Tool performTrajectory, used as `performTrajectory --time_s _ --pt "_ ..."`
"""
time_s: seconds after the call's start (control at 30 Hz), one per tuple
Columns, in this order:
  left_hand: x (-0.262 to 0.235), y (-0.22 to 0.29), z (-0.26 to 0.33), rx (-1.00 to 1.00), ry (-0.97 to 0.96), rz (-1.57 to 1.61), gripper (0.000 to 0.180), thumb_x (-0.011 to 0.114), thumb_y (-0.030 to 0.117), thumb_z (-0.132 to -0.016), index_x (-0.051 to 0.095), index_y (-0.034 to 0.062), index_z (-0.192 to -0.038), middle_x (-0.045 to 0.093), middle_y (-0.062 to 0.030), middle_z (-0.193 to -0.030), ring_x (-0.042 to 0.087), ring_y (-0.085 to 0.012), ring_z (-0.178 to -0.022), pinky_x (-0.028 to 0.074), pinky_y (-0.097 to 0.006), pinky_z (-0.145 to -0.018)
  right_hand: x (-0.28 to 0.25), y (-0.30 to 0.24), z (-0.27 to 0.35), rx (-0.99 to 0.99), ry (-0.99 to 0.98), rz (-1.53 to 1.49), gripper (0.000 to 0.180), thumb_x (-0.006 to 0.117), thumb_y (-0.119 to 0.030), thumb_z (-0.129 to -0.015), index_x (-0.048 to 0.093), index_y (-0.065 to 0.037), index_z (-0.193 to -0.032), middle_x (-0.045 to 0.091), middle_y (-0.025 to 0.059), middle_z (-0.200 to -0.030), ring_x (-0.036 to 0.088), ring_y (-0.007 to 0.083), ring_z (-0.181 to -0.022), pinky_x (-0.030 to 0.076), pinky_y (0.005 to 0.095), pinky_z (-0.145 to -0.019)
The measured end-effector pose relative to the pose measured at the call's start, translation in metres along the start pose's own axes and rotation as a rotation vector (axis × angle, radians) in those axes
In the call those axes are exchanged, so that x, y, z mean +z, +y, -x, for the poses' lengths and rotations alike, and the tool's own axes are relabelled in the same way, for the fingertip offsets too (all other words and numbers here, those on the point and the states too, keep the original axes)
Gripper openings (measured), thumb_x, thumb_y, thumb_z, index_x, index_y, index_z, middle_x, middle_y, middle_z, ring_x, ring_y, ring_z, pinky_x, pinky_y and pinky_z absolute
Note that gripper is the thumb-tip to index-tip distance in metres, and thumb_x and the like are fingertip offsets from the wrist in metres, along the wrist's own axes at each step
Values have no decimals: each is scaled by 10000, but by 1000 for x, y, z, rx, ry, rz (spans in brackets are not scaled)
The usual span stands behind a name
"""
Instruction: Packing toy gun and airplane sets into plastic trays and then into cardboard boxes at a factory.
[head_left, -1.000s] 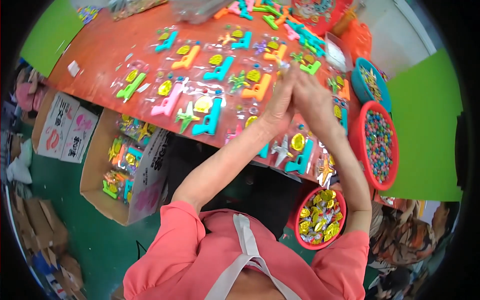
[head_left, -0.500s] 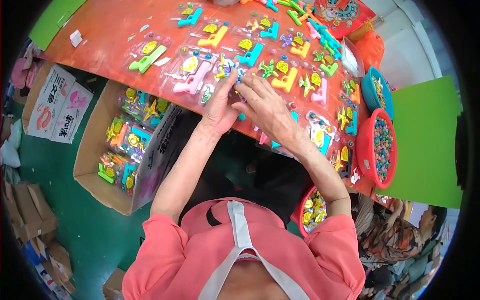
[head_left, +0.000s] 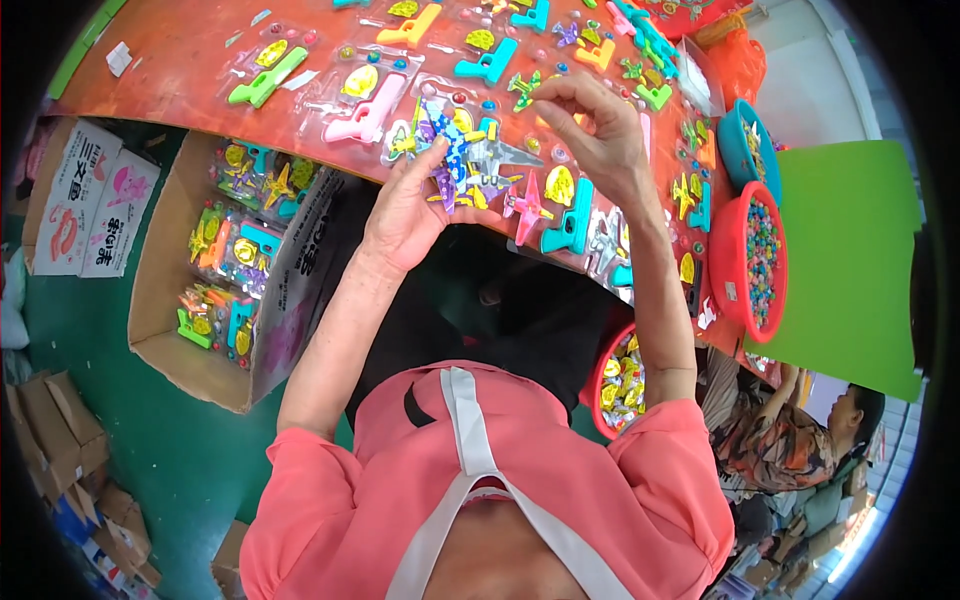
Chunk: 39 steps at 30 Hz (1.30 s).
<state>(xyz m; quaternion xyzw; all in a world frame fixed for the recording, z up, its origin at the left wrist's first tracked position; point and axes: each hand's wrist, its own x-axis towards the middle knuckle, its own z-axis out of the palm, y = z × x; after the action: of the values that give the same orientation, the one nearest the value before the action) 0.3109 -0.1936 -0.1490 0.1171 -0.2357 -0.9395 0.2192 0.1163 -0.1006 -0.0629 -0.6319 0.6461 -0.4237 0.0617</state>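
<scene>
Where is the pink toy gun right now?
In the head view, the pink toy gun lies on the orange table, just left of the left hand, beside a green toy gun.

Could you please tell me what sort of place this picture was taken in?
Probably a toy-packing workshop: an orange table covered with clear packs of plastic toy pistols, a cardboard box of finished packs beside it, and red tubs of coloured beads.

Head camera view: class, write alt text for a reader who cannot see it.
A person's left hand holds a clear blister pack of toy planes over an orange table covered in toy pistol packs, while the right hand pinches something small above it. A cardboard box of finished packs stands at left.
</scene>
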Motion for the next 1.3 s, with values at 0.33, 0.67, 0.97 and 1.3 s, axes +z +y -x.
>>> performTrajectory --time_s 0.33,0.67,0.97,1.3 --pt "13 -15 16 -54 37 -20 366 541 257 -990 514 79 -1309 632 -96 -1198 652 -249 -1055 616 -504 -676 5 6 29 348 -206 -311 301 624 -235 -947 666 23 -1098 677 45 -892 617 94 -795 505 243 -701" --pt "10 -24 32 -40 64 -83 407 482 283 -1018 469 37 -1342 622 -165 -1196 636 -343 -1095 615 -499 -706 8 24 55 694 -106 -826 137 684 -197 -912 634 -81 -964 588 -56 -807 517 23 -690 402 192 -600" --pt "-15 -15 80 16 208 -78 504 538 266 -988 371 100 -1433 622 -185 -1148 625 -386 -1098 630 -495 -689 4 43 58 641 223 -1074 135 665 -76 -905 620 -19 -1018 672 102 -929 677 189 -809 590 354 -788" --pt "-41 3 106 120 312 -74 558 574 169 -946 348 107 -1452 611 -168 -1127 625 -394 -1096 622 -514 -703 59 44 19 506 78 -666 121 693 -104 -888 643 -23 -964 635 -8 -804 567 63 -695 472 219 -632"
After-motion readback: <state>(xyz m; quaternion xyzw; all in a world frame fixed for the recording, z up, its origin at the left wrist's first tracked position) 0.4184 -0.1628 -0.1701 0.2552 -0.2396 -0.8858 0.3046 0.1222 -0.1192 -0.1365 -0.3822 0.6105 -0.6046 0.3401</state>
